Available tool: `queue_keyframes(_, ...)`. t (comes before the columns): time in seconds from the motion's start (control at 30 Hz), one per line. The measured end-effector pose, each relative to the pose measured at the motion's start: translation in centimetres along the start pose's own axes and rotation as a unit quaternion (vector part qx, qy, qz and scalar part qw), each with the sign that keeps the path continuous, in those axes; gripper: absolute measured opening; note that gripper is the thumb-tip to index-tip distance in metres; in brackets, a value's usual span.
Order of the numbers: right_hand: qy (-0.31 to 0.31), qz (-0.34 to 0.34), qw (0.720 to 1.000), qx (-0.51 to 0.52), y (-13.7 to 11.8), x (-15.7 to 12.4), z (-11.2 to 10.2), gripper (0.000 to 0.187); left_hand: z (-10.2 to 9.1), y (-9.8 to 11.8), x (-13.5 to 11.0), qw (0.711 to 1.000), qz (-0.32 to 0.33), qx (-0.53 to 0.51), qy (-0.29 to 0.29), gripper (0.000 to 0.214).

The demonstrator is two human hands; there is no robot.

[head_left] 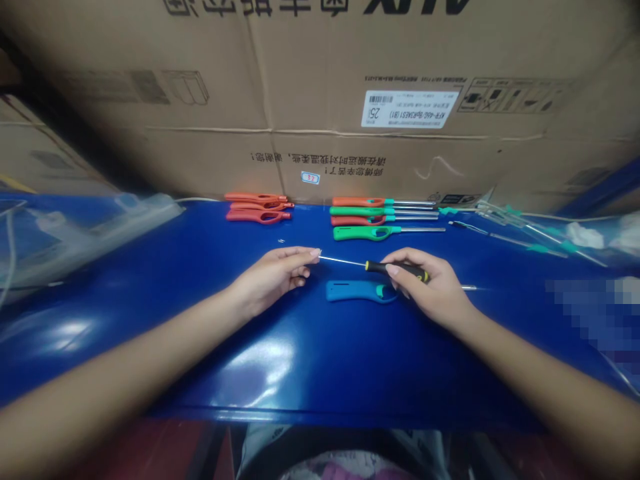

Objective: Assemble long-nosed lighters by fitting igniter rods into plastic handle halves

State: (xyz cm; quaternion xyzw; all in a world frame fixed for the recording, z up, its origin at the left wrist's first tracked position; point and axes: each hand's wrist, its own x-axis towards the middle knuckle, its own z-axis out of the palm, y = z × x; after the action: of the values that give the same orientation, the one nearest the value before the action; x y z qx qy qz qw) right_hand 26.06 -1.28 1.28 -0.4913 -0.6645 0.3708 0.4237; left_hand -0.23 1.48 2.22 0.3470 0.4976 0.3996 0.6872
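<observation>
1. Left hand (273,273): thumb and forefinger close together at the tip of a screwdriver (375,267); anything gripped there is too small to tell.
2. Right hand (437,283): fingers wrap the screwdriver's black-and-yellow handle, shaft pointing left.
3. Blue gas lighter (350,291): on the table (310,380), midway between near and far edges, partly behind the right hand.
4. Toward the far edge: four gas lighters (357,233), orange-red lighter handles (245,216) left of them.
5. Metal rods (555,243): near the far right corner.
</observation>
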Motion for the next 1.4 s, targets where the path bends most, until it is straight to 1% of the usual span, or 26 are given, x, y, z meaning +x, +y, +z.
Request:
queue_keyframes(0.13,0.004,-0.009,1.0,-0.006,0.1,0.0,-0.2,0.024,-0.1,0.0,0.1,1.0,0.001,-0.004,-0.004,0.01)
queue_keyframes(0.27,0.019,-0.022,0.999,-0.022,0.0,0.1,-0.4,0.021,-0.2,0.0,0.1,1.0,0.009,0.001,-0.017,0.019)
queue_keyframes(0.33,0.027,-0.024,0.999,-0.027,-0.2,0.1,-0.4,0.02,-0.2,0.0,0.1,0.999,0.034,0.027,-0.033,0.026)
queue_keyframes(0.43,0.032,-0.018,0.999,-0.03,-0.5,0.1,-0.5,0.019,-0.2,0.1,-0.1,0.987,0.099,0.111,-0.056,0.034)
queue_keyframes(0.5,0.031,-0.014,0.999,-0.036,-0.6,0.1,-0.6,0.019,-0.2,0.0,-0.1,0.968,0.157,0.187,-0.062,0.037)
queue_keyframes(0.57,0.027,-0.014,0.999,-0.04,-0.8,0.0,-0.6,0.018,-0.3,-0.1,-0.1,0.94,0.218,0.258,-0.058,0.037)
queue_keyframes(0.67,0.021,-0.016,0.999,-0.038,-0.8,0.0,-0.6,0.018,-0.5,-0.4,-0.1,0.902,0.278,0.327,-0.041,0.031)
queue_keyframes(0.8,0.018,-0.015,0.999,-0.036,-0.9,-0.1,-0.6,0.019,-0.6,-0.5,-0.3,0.869,0.324,0.372,-0.024,0.023)
queue_keyframes(1.0,0.026,-0.022,0.998,-0.056,-0.7,-0.1,-0.8,0.02,-0.6,-0.3,-0.4,0.827,0.401,0.392,-0.046,0.018)
queue_keyframes(1.07,0.03,-0.023,0.997,-0.06,-0.8,0.0,-0.9,0.019,-0.6,-0.3,-0.4,0.812,0.415,0.407,-0.049,0.017)
queue_keyframes(1.17,0.029,-0.024,0.997,-0.073,-1.0,0.1,-0.9,0.016,-0.8,-0.3,-0.4,0.797,0.419,0.432,-0.05,0.017)
queue_keyframes(1.23,0.03,-0.038,0.995,-0.088,-1.2,0.1,-0.8,0.013,-1.1,-0.3,-0.3,0.781,0.424,0.456,-0.052,0.017)
queue_keyframes(1.33,0.012,-0.06,0.99,-0.124,-1.4,-0.1,-0.9,0.012,-1.5,0.0,-0.3,0.734,0.425,0.524,-0.08,0.017)
queue_keyframes(1.4,-0.024,-0.065,0.987,-0.145,-1.5,-0.3,-1.1,0.011,-1.7,0.3,-0.3,0.706,0.404,0.571,-0.11,0.018)
